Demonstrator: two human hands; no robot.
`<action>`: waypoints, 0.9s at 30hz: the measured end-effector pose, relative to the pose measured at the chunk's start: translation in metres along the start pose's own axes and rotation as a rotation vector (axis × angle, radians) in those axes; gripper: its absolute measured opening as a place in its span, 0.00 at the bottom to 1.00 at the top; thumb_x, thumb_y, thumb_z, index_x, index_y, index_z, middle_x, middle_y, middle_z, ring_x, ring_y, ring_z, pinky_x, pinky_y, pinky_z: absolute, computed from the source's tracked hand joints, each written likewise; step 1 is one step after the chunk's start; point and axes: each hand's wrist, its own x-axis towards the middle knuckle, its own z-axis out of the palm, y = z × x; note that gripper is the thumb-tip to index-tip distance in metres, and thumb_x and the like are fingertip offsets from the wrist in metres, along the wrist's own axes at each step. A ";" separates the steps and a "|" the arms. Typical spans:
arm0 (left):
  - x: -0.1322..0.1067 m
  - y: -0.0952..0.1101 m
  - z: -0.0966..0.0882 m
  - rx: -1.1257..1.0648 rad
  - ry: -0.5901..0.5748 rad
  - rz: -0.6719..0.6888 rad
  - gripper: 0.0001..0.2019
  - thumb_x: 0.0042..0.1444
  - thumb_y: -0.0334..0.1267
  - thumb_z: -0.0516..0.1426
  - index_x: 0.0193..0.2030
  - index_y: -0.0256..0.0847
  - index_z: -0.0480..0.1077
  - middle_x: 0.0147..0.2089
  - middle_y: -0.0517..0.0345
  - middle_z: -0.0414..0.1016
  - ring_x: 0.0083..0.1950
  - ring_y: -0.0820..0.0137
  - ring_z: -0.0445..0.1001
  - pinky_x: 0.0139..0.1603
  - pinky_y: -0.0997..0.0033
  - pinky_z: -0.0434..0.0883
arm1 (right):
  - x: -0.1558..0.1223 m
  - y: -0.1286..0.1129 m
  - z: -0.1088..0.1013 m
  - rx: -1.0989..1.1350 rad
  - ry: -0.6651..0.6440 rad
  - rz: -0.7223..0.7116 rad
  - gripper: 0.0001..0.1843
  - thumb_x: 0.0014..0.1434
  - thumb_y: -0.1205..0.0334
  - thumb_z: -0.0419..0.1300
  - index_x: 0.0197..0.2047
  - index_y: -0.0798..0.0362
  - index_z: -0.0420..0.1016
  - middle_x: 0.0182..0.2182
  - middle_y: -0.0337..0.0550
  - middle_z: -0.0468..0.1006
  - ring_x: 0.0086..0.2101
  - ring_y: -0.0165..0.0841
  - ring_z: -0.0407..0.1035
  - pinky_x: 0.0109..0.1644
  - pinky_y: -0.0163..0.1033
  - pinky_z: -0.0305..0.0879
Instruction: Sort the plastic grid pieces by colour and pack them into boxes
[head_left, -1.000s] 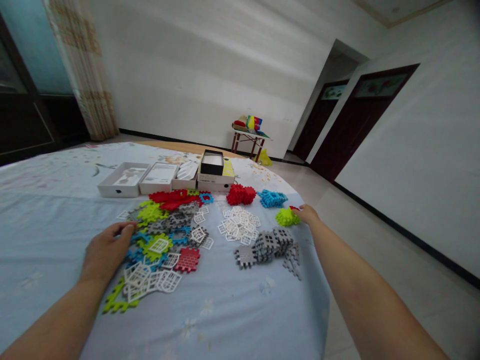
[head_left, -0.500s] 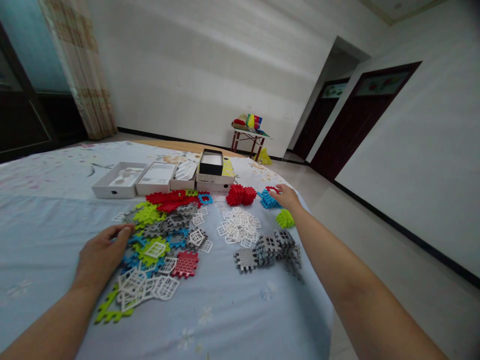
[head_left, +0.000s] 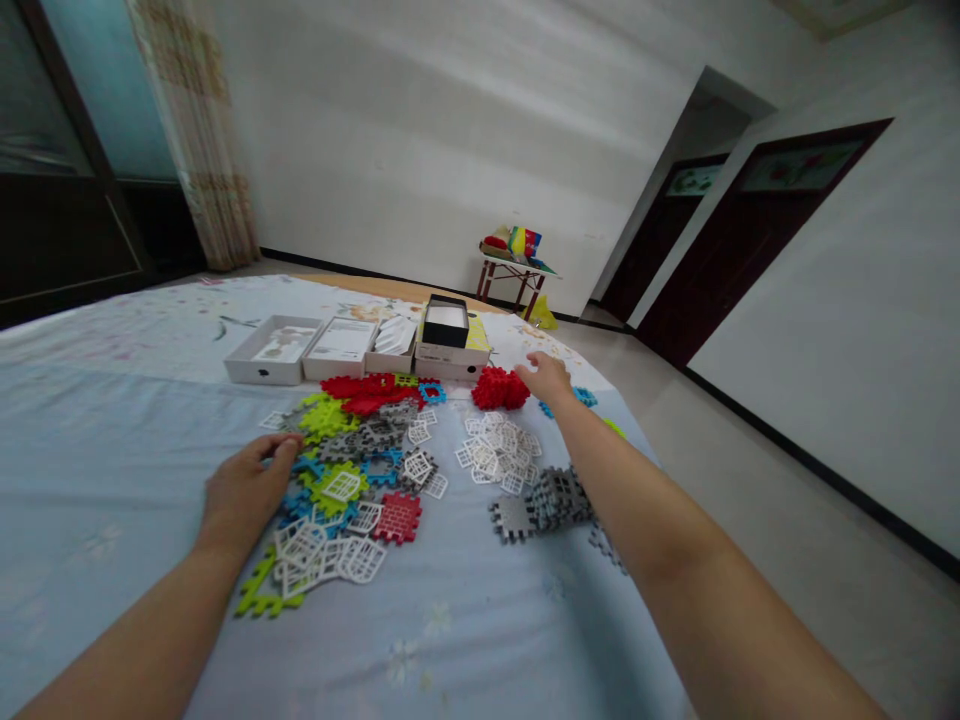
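Right hand (head_left: 546, 378), fingers parted, is by the red pile (head_left: 499, 389) — seemingly the step's focus; left hand (head_left: 249, 492) curls at the mixed pile (head_left: 346, 488), grip unclear — moving there calls for care.

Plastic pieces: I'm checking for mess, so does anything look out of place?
The left pile looks jumbled: red, green, blue, grey and white mix beside the left hand, while the red heap and white heap are single-coloured.

One head-worn camera looks forward and down over the near tablecloth (head_left: 495, 630) at frame bottom, toward a farther wall (head_left: 420, 130) up top.
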 end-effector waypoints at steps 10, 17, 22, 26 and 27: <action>-0.006 0.005 0.000 -0.082 0.053 0.027 0.17 0.53 0.46 0.48 0.40 0.44 0.75 0.43 0.56 0.79 0.47 0.64 0.74 0.50 0.69 0.66 | -0.100 -0.051 0.015 0.351 -0.107 -0.519 0.12 0.55 0.61 0.57 0.43 0.53 0.75 0.41 0.45 0.78 0.43 0.36 0.71 0.51 0.42 0.63; -0.004 -0.001 0.002 -0.107 0.057 0.033 0.17 0.53 0.46 0.48 0.40 0.43 0.75 0.43 0.55 0.79 0.46 0.64 0.75 0.49 0.70 0.66 | -0.152 -0.075 0.056 0.372 -0.272 -0.652 0.18 0.51 0.72 0.56 0.45 0.50 0.74 0.45 0.44 0.77 0.48 0.37 0.68 0.55 0.46 0.60; -0.003 -0.003 0.003 -0.120 0.059 0.037 0.17 0.52 0.46 0.49 0.40 0.43 0.75 0.43 0.54 0.79 0.47 0.64 0.75 0.48 0.70 0.67 | -0.159 -0.080 0.067 0.364 -0.328 -0.636 0.23 0.50 0.73 0.56 0.50 0.50 0.71 0.50 0.45 0.73 0.51 0.38 0.65 0.57 0.46 0.57; -0.002 -0.003 0.003 -0.116 0.053 0.036 0.17 0.53 0.46 0.48 0.41 0.43 0.74 0.43 0.53 0.79 0.47 0.63 0.74 0.49 0.69 0.67 | -0.163 -0.080 0.065 0.356 -0.335 -0.615 0.21 0.50 0.71 0.60 0.49 0.51 0.71 0.46 0.47 0.74 0.49 0.38 0.65 0.54 0.45 0.60; -0.002 -0.003 0.003 -0.116 0.055 0.038 0.18 0.53 0.46 0.48 0.41 0.43 0.74 0.43 0.53 0.79 0.47 0.63 0.74 0.49 0.69 0.67 | -0.163 -0.080 0.065 0.362 -0.335 -0.603 0.20 0.50 0.70 0.61 0.48 0.51 0.72 0.45 0.46 0.74 0.47 0.38 0.66 0.53 0.45 0.60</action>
